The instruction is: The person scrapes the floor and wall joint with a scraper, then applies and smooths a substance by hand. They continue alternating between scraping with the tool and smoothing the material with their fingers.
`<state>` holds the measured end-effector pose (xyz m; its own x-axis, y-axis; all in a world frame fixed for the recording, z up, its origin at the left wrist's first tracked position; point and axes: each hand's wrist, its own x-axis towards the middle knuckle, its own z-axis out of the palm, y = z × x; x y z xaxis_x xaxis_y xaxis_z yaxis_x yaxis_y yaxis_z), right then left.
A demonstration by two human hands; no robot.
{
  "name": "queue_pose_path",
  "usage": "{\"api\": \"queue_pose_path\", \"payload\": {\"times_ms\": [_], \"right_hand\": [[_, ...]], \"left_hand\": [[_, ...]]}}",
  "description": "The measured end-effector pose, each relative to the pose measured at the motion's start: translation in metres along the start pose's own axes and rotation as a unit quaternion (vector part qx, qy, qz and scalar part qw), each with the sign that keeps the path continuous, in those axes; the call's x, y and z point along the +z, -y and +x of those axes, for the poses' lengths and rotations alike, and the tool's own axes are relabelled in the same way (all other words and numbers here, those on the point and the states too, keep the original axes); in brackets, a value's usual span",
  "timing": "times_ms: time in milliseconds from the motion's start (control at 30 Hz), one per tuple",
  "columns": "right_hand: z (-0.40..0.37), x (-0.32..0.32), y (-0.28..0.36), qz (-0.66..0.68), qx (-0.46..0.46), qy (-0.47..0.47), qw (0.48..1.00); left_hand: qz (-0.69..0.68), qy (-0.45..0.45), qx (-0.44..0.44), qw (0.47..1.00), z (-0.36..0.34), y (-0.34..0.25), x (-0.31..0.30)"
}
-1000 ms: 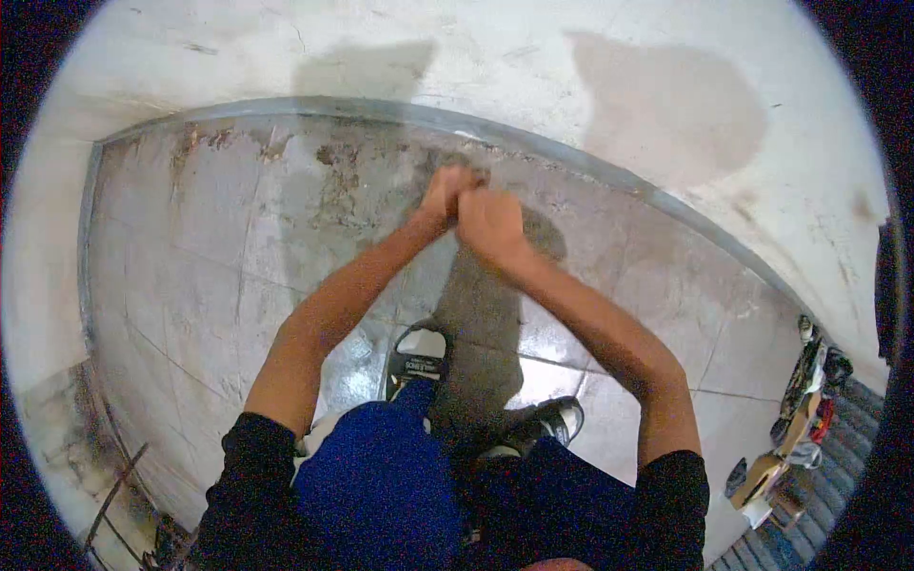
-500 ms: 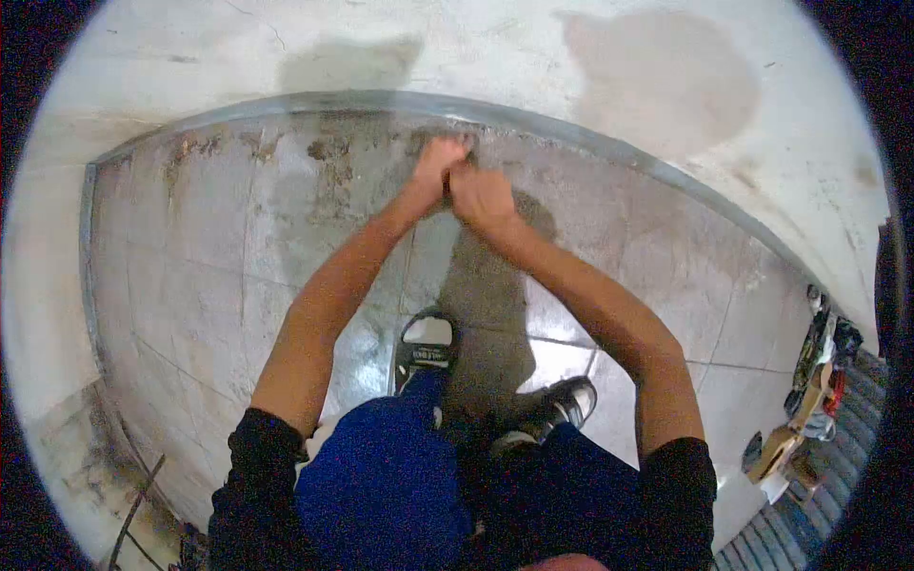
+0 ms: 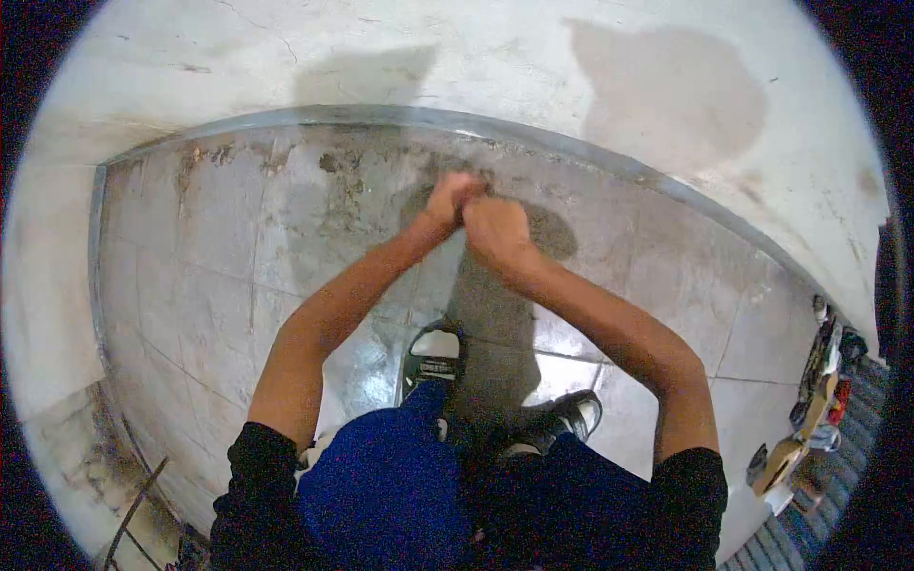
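Note:
My left hand [image 3: 451,198] and my right hand [image 3: 499,231] are together in front of me, above the dirty strip of the tiled floor [image 3: 333,238] near the wall. Both are closed, with the fingers curled and the right fist against the left. Whatever they grip is hidden; only a small dark patch shows by the fingertips, too blurred to name. A dark shadow of my body and arms falls on the tiles beneath them.
A pale wall [image 3: 505,57] with a grey skirting strip [image 3: 571,145] curves round the floor. My sandalled feet stand below; one sandal [image 3: 435,357] shows at centre. Cardboard and mixed clutter [image 3: 785,457] line a ribbed grey surface [image 3: 838,485] at right. Thin dark rods [image 3: 133,509] lean lower left.
Both hands have come closer to my feet, away from the wall, still together and closed. The whole view has also shifted slightly.

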<state>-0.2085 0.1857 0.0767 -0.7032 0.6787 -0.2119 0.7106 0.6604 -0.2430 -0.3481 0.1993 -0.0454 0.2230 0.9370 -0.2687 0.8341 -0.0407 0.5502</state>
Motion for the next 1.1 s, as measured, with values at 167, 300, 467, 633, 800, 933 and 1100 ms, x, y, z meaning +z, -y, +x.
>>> {"api": "queue_pose_path", "payload": {"times_ms": [167, 300, 467, 633, 800, 933, 1100], "right_hand": [[0.026, 0.001, -0.019, -0.016, -0.017, -0.086, 0.996], [0.003, -0.005, -0.017, -0.024, -0.012, -0.068, 0.997], [0.015, -0.008, -0.018, -0.014, -0.013, -0.065, 0.998], [0.004, -0.017, -0.006, -0.010, -0.012, -0.039, 0.999], [0.012, -0.008, -0.011, -0.008, 0.011, -0.084, 0.996], [0.005, -0.016, -0.017, -0.029, -0.015, -0.061, 0.998], [0.007, 0.011, -0.029, -0.029, 0.009, -0.062, 0.998]], "left_hand": [[-0.113, -0.272, 0.160, 0.942, 0.009, 0.014, -0.009], [-0.143, -0.083, 0.049, 0.985, 0.007, -0.021, -0.019], [-0.003, -0.163, 0.138, 0.977, 0.015, -0.019, -0.034], [-0.194, -0.223, 0.121, 0.948, 0.002, -0.009, -0.006], [-0.107, -0.280, 0.216, 0.929, 0.016, 0.004, -0.005], [-0.072, -0.223, 0.199, 0.952, 0.012, -0.008, -0.010], [-0.110, -0.254, 0.160, 0.948, 0.010, -0.030, -0.009]]}}
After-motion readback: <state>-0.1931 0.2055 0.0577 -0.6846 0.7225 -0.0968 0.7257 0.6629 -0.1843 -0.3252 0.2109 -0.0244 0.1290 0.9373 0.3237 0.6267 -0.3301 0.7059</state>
